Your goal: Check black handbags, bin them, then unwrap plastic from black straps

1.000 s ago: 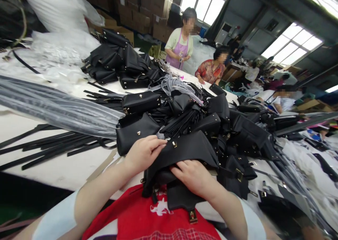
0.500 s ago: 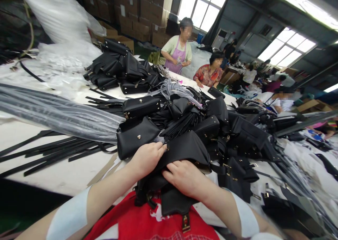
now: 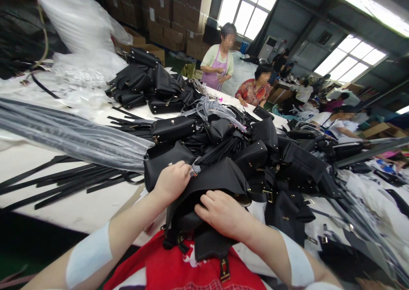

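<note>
A black handbag (image 3: 220, 175) lies in front of me at the table's near edge, its mouth gaping toward me. My right hand (image 3: 223, 213) is at that mouth, fingers curled at the opening and partly hidden inside it. My left hand (image 3: 174, 180) is closed at the bag's upper left side. A small shiny metal bit (image 3: 194, 173) shows at its fingertips, too small to name. A strap end with a gold buckle (image 3: 225, 269) hangs from the bag over my red apron (image 3: 179, 268). Another black bag (image 3: 159, 164) lies just behind my left hand.
Finished-looking black bags (image 3: 153, 81) pile up beyond and to the right. Plastic-wrapped straps (image 3: 79, 136) and loose black straps (image 3: 86, 177) spread over the white table (image 3: 79, 211) at left. A person in a purple apron (image 3: 217, 70) and other people are across the table.
My left hand has shifted left, off the bag's edge, with the metal bit at its fingertips. The bag's mouth gapes wider. My right hand stays at the opening.
</note>
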Demonstrator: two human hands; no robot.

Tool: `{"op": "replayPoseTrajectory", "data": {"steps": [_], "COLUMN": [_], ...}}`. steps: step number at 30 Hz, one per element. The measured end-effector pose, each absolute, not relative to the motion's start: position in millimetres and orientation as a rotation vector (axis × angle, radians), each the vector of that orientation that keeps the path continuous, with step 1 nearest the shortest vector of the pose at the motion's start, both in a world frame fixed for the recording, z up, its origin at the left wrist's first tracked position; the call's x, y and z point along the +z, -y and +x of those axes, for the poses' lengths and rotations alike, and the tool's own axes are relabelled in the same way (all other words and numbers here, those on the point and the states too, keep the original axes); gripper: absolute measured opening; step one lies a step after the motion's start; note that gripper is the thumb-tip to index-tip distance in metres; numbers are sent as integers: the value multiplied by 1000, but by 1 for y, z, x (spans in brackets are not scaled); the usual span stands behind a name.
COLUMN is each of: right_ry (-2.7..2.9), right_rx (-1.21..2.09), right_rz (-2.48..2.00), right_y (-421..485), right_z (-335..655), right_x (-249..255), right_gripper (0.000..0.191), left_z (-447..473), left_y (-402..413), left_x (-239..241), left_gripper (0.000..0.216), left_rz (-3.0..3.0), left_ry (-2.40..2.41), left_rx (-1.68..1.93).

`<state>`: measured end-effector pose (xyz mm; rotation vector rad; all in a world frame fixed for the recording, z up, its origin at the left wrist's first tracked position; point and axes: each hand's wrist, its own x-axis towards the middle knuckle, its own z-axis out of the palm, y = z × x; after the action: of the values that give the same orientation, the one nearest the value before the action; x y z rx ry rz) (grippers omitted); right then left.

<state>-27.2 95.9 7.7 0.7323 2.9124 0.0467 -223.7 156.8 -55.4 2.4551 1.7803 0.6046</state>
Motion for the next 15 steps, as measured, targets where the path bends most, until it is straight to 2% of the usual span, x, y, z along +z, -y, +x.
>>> {"op": "replayPoseTrajectory", "data": {"steps": [3,6,10,12,15], "right_ry": [-2900,-2879,-2871,-2875,-2877], "right_rx": [37,44,34,27,9], "right_rz": [772,797,786,779,781], "right_y": [-94,-95,-96,-96,-96], "right_z": [-24,-21,-19,-19,-18], "right_x": [6,1,-6,-8,-10], "right_gripper": [8,8,10,11,12], "left_z": [-248,-263,-256,-251,-251], "left_y": [-178,-189,-181,-172,-162], "left_x": [-62,-65,-62,-61,-65], "left_gripper": [16,9,16,20,6], "left_rz": [2150,1758,1106,971,1006], "left_ry": [-1974,-1791,-1321,-1193,-1105], "left_rx": [895,1172,1173,1153,1146]}}
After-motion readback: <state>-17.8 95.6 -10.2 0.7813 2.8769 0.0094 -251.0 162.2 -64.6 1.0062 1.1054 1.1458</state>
